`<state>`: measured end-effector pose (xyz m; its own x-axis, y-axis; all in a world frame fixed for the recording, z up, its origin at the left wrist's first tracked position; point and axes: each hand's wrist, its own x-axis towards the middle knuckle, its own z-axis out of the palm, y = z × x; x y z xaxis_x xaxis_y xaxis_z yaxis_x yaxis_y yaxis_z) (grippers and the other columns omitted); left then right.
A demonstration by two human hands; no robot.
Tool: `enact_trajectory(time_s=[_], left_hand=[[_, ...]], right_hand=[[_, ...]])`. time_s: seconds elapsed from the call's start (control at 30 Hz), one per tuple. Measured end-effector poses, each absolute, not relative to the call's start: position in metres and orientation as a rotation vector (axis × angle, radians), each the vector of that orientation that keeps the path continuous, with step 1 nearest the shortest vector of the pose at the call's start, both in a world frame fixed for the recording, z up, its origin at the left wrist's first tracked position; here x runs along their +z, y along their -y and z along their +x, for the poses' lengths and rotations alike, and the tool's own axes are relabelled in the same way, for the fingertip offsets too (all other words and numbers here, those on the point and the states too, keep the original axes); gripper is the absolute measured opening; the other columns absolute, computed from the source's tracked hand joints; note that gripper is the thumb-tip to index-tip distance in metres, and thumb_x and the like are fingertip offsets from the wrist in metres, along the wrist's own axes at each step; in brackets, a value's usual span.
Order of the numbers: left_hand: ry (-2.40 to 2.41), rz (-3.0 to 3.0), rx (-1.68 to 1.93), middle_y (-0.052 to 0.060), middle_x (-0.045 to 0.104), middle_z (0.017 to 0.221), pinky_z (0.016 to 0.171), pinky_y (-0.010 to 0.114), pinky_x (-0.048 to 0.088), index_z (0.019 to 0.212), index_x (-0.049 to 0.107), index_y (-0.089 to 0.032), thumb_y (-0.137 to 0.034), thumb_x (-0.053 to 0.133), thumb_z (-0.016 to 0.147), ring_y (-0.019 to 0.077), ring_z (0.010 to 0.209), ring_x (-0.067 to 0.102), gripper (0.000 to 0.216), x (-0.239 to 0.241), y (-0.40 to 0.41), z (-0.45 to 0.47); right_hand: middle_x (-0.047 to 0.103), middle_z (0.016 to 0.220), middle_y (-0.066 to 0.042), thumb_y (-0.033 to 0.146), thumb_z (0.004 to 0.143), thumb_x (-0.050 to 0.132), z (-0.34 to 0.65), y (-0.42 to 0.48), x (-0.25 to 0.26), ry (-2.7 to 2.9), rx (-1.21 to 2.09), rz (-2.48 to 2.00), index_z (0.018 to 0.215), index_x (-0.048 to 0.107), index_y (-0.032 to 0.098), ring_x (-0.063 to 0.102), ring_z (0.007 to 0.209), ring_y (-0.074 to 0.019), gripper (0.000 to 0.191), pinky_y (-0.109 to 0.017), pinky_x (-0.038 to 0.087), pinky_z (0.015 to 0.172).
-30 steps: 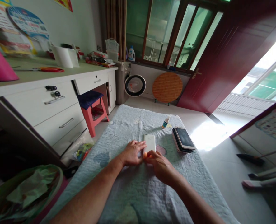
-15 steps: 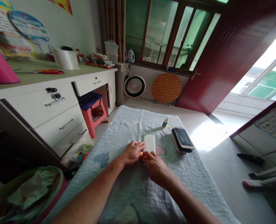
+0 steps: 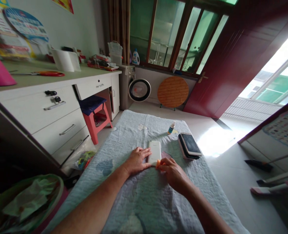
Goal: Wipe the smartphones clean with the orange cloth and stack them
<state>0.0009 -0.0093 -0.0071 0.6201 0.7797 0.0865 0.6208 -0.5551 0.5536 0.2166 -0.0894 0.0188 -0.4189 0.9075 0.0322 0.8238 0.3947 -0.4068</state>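
Note:
A white phone (image 3: 155,150) lies back up on a pale quilted cloth (image 3: 144,201). My left hand (image 3: 135,160) rests on the phone's left edge, fingers flat and holding it down. My right hand (image 3: 173,173) is closed in a pinch on a small orange object (image 3: 158,162) at the phone's lower right corner.
A stack of dark phones (image 3: 189,146) and a small dropper bottle (image 3: 171,128) lie farther up the cloth on the right. A white desk with drawers (image 3: 51,110) and a red stool (image 3: 95,113) stand on the left. A bin with green bags (image 3: 27,201) is at bottom left. Brooms (image 3: 268,188) lie on the floor right.
My right hand has slid the orange object from the phone's lower left toward its lower right corner. The left hand stays pressed on the phone.

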Motion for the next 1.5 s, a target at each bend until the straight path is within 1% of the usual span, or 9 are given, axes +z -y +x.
enact_trajectory(time_s=[0.2,0.4,0.5,0.63,0.77,1.1,1.3,1.4,1.5], left_hand=[[-1.095,2.377,0.453,0.0,0.048,0.144,0.104,0.041,0.036,0.13,0.057,-0.026,-0.039,0.068,0.075,0.0274,0.117,0.047,0.057,-0.011,0.007,0.0],[-1.08,2.364,0.479,0.0,0.049,0.143,0.104,0.042,0.036,0.128,0.058,-0.028,-0.041,0.066,0.077,0.027,0.117,0.047,0.053,-0.01,0.007,0.0],[-1.089,2.366,0.474,0.0,0.049,0.143,0.104,0.042,0.036,0.128,0.058,-0.028,-0.04,0.066,0.077,0.0269,0.117,0.047,0.053,-0.01,0.007,0.0],[-1.085,2.374,0.478,0.001,0.048,0.144,0.104,0.041,0.036,0.129,0.058,-0.026,-0.039,0.067,0.076,0.0272,0.116,0.047,0.055,-0.01,0.007,0.0],[-1.08,2.363,0.465,-0.001,0.049,0.143,0.103,0.042,0.036,0.128,0.058,-0.029,-0.037,0.066,0.076,0.0272,0.116,0.047,0.053,-0.007,0.008,0.0],[-1.056,2.347,0.473,0.002,0.048,0.144,0.103,0.045,0.036,0.129,0.056,-0.028,-0.038,0.068,0.074,0.0297,0.117,0.046,0.058,-0.007,0.006,0.0],[-1.077,2.32,0.513,0.006,0.055,0.136,0.102,0.042,0.039,0.134,0.05,-0.024,-0.039,0.071,0.073,0.0294,0.117,0.049,0.066,-0.01,0.006,0.0],[-1.08,2.327,0.574,0.009,0.051,0.139,0.106,0.042,0.035,0.139,0.04,-0.023,-0.041,0.072,0.072,0.029,0.123,0.047,0.077,-0.013,0.006,0.0],[-1.075,2.347,0.583,0.011,0.047,0.142,0.109,0.042,0.031,0.14,0.037,-0.023,-0.042,0.071,0.074,0.0287,0.128,0.044,0.077,-0.015,0.005,0.0]], right_hand=[[0.061,0.095,-0.002,0.004,0.085,0.044,0.219,0.091,0.015,2.323,0.497,-1.556,0.098,0.069,0.026,0.049,0.089,-0.0164,0.037,-0.027,0.039,0.083],[0.062,0.103,-0.004,0.004,0.084,0.042,0.22,0.094,0.01,2.214,0.555,-1.52,0.1,0.068,0.024,0.051,0.096,-0.0181,0.037,-0.029,0.04,0.086],[0.063,0.099,-0.006,0.005,0.084,0.041,0.22,0.089,0.009,2.161,0.567,-1.515,0.093,0.07,0.022,0.053,0.094,-0.0186,0.034,-0.03,0.041,0.086],[0.065,0.097,-0.006,0.002,0.078,0.041,0.222,0.073,0.008,2.11,0.521,-1.517,0.086,0.068,0.018,0.054,0.094,-0.0183,0.033,-0.031,0.039,0.088],[0.066,0.097,-0.006,0.0,0.072,0.041,0.224,0.046,0.005,2.083,0.493,-1.595,0.087,0.068,0.017,0.055,0.096,-0.0182,0.035,-0.031,0.037,0.09],[0.062,0.113,-0.008,0.008,0.085,0.041,0.212,-0.021,-0.005,2.168,0.279,-1.783,0.117,0.064,0.018,0.051,0.098,-0.0186,0.041,-0.03,0.033,0.091],[0.059,0.117,-0.006,0.009,0.088,0.04,0.196,-0.012,-0.005,2.253,0.239,-1.691,0.118,0.064,0.02,0.049,0.1,-0.018,0.04,-0.03,0.031,0.094],[0.058,0.118,-0.005,0.013,0.091,0.039,0.19,0.008,-0.001,2.303,0.269,-1.667,0.118,0.064,0.024,0.048,0.098,-0.0177,0.038,-0.028,0.034,0.091],[0.058,0.117,-0.003,0.02,0.093,0.042,0.186,0.033,0.005,2.34,0.32,-1.676,0.119,0.062,0.03,0.048,0.098,-0.018,0.035,-0.026,0.038,0.085]])
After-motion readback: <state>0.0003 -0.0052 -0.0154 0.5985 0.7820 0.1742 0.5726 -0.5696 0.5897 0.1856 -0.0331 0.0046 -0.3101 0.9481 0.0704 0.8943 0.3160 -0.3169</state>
